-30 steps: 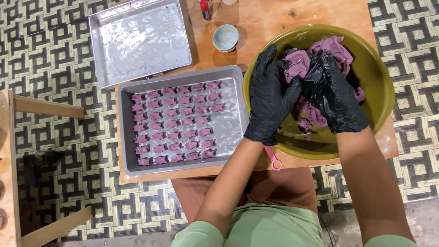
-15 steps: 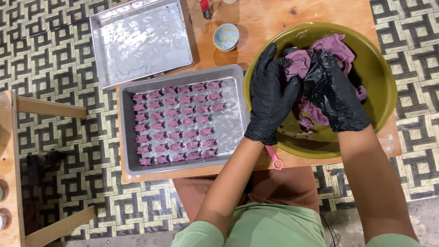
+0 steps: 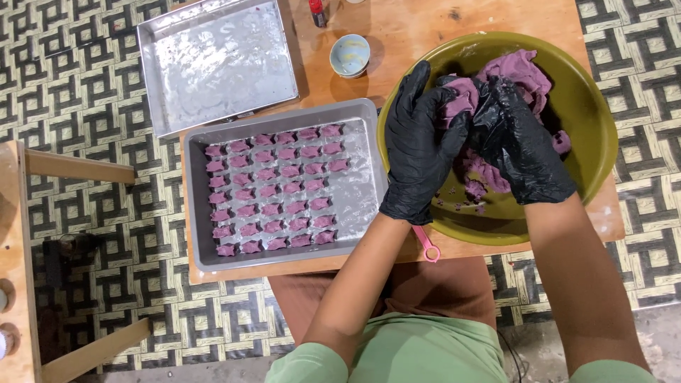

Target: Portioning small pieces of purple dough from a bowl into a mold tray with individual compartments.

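We have both hands in black gloves over the olive-green bowl (image 3: pixel 596 113), which sits at the right end of the wooden tabletop (image 3: pixel 397 28). Our left hand (image 3: pixel 422 145) and right hand (image 3: pixel 521 138) are clenched together around a lump of purple dough (image 3: pixel 460 93), pressing it between them above the bowl's middle; more of the same dough (image 3: pixel 521 71) lies heaped toward the bowl's far side, with small crumbs on its near wall. Just left of the bowl, touching its rim, stands a grey tray (image 3: pixel 355 117) with rows of small purple shaped pieces (image 3: pixel 273 188) filling its left and middle part. Farther away lies a second, bare metal tray (image 3: pixel 220 60), and beside it a small pale cup (image 3: pixel 350 54). A pink loop-handled tool (image 3: pixel 428 248) pokes out under our left wrist.
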